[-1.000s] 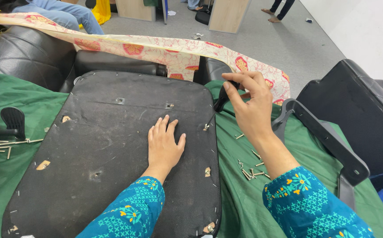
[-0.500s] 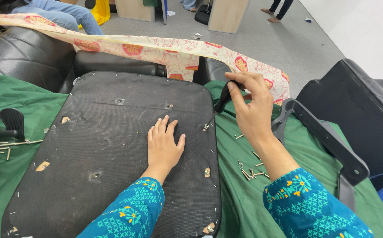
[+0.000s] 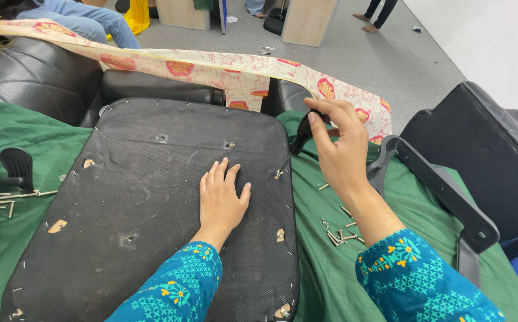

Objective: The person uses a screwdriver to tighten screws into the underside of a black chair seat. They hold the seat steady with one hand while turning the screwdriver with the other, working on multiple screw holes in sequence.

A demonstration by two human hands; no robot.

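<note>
My left hand point(image 3: 222, 200) lies flat on the black seat panel point(image 3: 151, 209), underside up on green cloth. At two o'clock, my right hand point(image 3: 341, 149) holds a black-handled screwdriver point(image 3: 299, 138), tilted, tip at the panel's edge.

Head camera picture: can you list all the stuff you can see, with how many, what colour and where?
seat panel: one, black, upside down on the green cloth, middle
green cloth: one, green, spread under everything
screwdriver: one, black handle, tip at the panel's right edge
loose screws: a small pile, silver, on the cloth right of the panel
long bolts: several, silver, on the cloth at left
armrest: one, grey-black, lying at right
patterned fabric strip: one, cream with red flowers, stretched across the back
black cushions: some, black, behind the panel
left hand: flat on the panel
right hand: gripping the screwdriver
</note>
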